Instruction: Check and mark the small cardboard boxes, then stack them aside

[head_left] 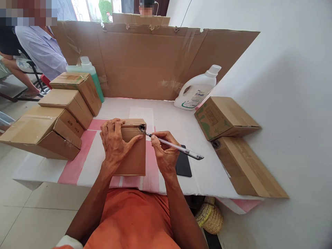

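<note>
Two hands: both are busy at the near edge of the tabletop (pixel 166 114), right in the middle.
Left hand (pixel 114 145): its fingers wrap over the top of a small brown box (pixel 133 152) and its thumb presses on the front, so it holds the box tight.
Small brown box: it stands up on the pink and white cloth (pixel 77 159), close to the near edge.
Right hand (pixel 166 155): its fingers are pinched around a clear pen (pixel 176 147).
Clear pen: its tip touches the top right corner of the small brown box, where the tape looks torn and dark.
Black phone (pixel 183 165): it lies flat just beside the right hand, partly under it.
Left edge: three taped boxes (pixel 52 121) sit side by side in a row, with a green bottle (pixel 89 74) behind them.
Right edge: a box with green print (pixel 223 116) sits toward the far side, and a long flat box (pixel 246 169) lies near the near right corner.
Far edge: a white bottle (pixel 197 90) leans near a big cardboard wall (pixel 145 58) that stands along the back.
Under the tabletop: a woven basket (pixel 210 216) shows on the floor.
Far left: another person in a pale shirt (pixel 41 48) sits away from the tabletop.
</note>
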Demonstrator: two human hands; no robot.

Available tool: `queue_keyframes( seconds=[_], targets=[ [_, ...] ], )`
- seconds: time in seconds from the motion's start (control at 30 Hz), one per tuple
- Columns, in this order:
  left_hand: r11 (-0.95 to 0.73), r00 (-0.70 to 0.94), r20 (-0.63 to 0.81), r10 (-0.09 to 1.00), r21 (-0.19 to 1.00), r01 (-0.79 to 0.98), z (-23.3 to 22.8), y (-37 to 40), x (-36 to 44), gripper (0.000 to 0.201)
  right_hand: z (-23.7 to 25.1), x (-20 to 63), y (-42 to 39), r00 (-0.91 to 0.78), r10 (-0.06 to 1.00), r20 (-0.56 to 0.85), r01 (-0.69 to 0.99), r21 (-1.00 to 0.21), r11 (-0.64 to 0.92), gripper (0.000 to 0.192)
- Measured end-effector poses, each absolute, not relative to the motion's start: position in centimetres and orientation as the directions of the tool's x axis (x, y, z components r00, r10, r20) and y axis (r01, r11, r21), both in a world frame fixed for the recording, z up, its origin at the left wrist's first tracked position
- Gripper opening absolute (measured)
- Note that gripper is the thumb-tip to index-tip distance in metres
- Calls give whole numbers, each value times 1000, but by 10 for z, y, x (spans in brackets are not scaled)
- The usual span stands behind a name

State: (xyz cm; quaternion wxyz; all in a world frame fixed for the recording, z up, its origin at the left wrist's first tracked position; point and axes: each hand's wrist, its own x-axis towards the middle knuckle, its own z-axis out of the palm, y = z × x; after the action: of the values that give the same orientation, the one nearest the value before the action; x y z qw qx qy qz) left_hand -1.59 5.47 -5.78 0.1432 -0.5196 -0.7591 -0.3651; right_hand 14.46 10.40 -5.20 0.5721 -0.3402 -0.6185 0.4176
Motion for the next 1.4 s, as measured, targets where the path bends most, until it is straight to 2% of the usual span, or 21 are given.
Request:
queue_keyframes(
  seconds=[0.13, 0.23, 0.3, 0.37, 0.43, 0.47, 0.57, 0.7, 0.8, 1.0, 1.13, 1.23, 1.33, 1.4],
  targets=[
    [200, -428, 586, 688, 415, 888, -58, 55, -17, 65, -55, 148, 113, -56, 907, 416, -56, -909, 414, 11],
    [196, -429, 593, 681, 417, 887, -59, 56, -18, 67, -63, 153, 136, 21, 937, 348, 4, -938, 348, 22],
    [185, -426, 600, 677, 421, 888, -61, 56, -19, 68, -68, 155, 156, -80, 972, 220, 299, -925, 234, 37],
    [172, -421, 605, 676, 426, 888, -62, 56, -21, 69, -74, 155, 176, -208, 978, 3, 654, -743, 141, 48],
    [159, -412, 613, 674, 424, 891, -62, 56, -22, 69, -82, 153, 190, -236, 955, -181, 831, -547, 101, 45],
    [154, -405, 620, 672, 418, 895, -62, 57, -22, 70, -87, 151, 195, -229, 945, -235, 860, -503, 84, 38],
    [145, -380, 647, 661, 387, 911, -61, 57, -24, 71, -103, 145, 200, -198, 919, -340, 907, -420, 40, 25],
    [142, -360, 663, 656, 360, 922, -59, 58, -24, 72, -119, 140, 196, -191, 876, -443, 939, -342, 31, 30],
    [144, -360, 653, 666, 361, 921, -58, 59, -24, 70, -122, 140, 192, -189, 862, -470, 947, -319, 34, 34],
    [137, -372, 649, 664, 383, 913, -57, 58, -23, 66, -113, 173, 160, -144, 927, -345, 947, -321, 28, 56],
    [118, -372, 645, 667, 402, 908, -57, 59, -24, 67, -118, 226, 130, 82, 972, -220, 962, -236, -135, 70],
    [109, -375, 647, 664, 412, 904, -57, 61, -25, 65, -129, 257, 120, 171, 947, -272, 937, -252, -242, 76],
    [115, -369, 651, 663, 398, 910, -57, 62, -26, 66, -139, 272, 120, 149, 936, -318, 911, -325, -255, 73],
    [123, -366, 654, 662, 387, 914, -58, 61, -25, 67, -143, 273, 123, 150, 935, -321, 899, -350, -264, 77]
  ],
)
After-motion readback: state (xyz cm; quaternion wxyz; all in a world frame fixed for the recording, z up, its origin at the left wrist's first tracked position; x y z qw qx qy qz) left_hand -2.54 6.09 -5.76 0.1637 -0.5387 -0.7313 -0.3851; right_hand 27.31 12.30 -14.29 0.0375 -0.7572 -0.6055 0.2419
